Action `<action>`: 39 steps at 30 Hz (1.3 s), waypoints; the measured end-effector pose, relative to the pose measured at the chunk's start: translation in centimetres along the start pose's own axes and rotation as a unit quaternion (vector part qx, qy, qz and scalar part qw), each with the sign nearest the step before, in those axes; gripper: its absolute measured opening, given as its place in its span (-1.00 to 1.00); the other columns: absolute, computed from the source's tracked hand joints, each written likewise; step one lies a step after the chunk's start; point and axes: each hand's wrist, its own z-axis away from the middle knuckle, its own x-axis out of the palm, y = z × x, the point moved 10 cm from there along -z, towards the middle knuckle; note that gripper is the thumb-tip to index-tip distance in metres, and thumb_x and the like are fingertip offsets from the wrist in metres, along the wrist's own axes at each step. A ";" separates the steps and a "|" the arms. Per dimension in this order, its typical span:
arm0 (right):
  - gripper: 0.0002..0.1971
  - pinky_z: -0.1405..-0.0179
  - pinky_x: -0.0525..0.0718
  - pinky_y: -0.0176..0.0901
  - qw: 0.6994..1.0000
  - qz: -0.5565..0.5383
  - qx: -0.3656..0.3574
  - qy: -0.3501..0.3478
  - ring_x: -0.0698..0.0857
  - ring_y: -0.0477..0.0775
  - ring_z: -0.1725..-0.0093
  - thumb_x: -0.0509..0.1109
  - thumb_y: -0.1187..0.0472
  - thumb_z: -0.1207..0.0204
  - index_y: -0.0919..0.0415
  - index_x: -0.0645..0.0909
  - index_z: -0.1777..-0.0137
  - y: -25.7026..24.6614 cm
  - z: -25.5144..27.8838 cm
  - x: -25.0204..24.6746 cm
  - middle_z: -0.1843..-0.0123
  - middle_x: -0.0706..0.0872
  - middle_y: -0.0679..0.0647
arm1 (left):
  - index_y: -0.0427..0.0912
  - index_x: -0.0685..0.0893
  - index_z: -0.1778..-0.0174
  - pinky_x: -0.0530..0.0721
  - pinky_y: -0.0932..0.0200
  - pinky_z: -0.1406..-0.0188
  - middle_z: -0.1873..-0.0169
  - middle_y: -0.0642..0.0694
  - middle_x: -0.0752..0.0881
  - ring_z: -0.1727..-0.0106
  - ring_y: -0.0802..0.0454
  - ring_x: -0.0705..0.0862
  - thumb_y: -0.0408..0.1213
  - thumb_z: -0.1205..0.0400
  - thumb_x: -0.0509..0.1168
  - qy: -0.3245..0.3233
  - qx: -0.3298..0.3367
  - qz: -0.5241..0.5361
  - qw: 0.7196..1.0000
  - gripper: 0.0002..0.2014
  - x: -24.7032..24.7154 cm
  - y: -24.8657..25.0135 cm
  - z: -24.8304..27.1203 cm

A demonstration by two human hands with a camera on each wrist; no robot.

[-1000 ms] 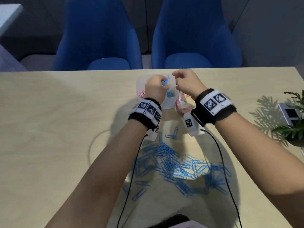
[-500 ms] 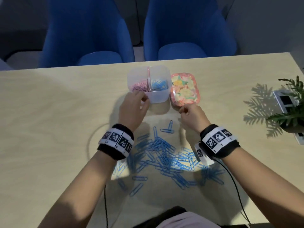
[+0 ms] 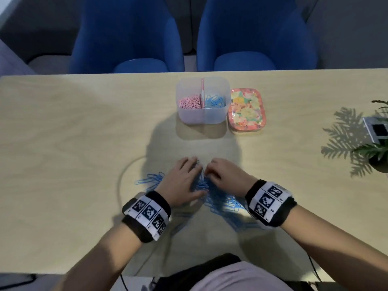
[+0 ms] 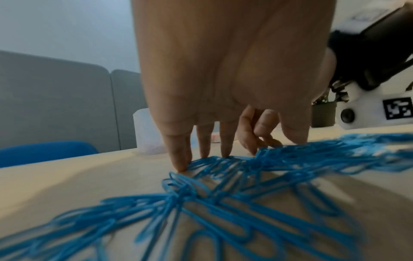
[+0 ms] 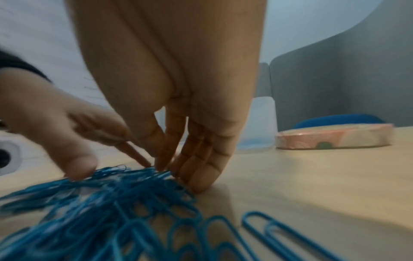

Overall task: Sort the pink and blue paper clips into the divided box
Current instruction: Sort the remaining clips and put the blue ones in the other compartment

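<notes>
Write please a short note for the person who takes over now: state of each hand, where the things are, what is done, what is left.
Left hand: open, fingers spread on the blue clips on the table.
Right hand: fingers bent down into the same pile; whether it pinches a clip cannot be told.
Box: beyond the pile, pink clips in its left half, some blue ones in its right. Lid lies right of it.
Done: no pink clips show on the table.
Left: move the blue pile into the right half.

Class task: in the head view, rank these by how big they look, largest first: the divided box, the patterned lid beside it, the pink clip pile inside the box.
1. divided box
2. patterned lid, only slightly smaller
3. pink clip pile, clearly smallest, filling just the box's left compartment
</notes>
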 end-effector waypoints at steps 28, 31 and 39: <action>-0.88 0.37 0.37 -0.25 0.983 -0.120 0.079 0.114 0.57 0.04 0.27 0.41 0.32 -0.47 0.39 0.72 0.13 1.9 1.0 -6.9 0.27 0.68 0.14 | -0.25 0.70 -0.07 0.52 0.08 -0.05 0.03 -0.23 0.75 -0.05 -0.17 0.67 -0.29 -0.51 0.39 0.079 -0.085 0.199 0.973 -0.76 -3.3 -2.2 -0.2; -0.88 0.52 0.46 -0.31 0.972 -0.167 0.111 0.124 0.54 -0.11 0.54 0.43 0.31 -0.47 0.41 0.69 0.17 3.1 -1.3 -11.3 0.43 0.63 0.16 | -0.25 0.72 -0.07 0.54 0.15 -0.02 0.03 -0.21 0.77 -0.02 -0.13 0.69 -0.31 -0.50 0.41 0.106 -0.090 0.229 0.963 -0.77 -5.0 -2.3 -0.2; -0.81 0.27 0.63 -0.11 0.958 -0.134 0.217 0.133 0.59 0.08 0.43 0.49 0.26 -0.43 0.32 0.58 0.32 4.1 -9.0 -19.6 0.48 0.66 0.13 | -0.25 0.74 -0.05 0.45 0.32 0.12 0.07 -0.19 0.79 0.16 -0.01 0.65 -0.34 -0.50 0.42 0.152 -0.089 0.267 0.947 -0.79 -11.1 -1.6 -3.1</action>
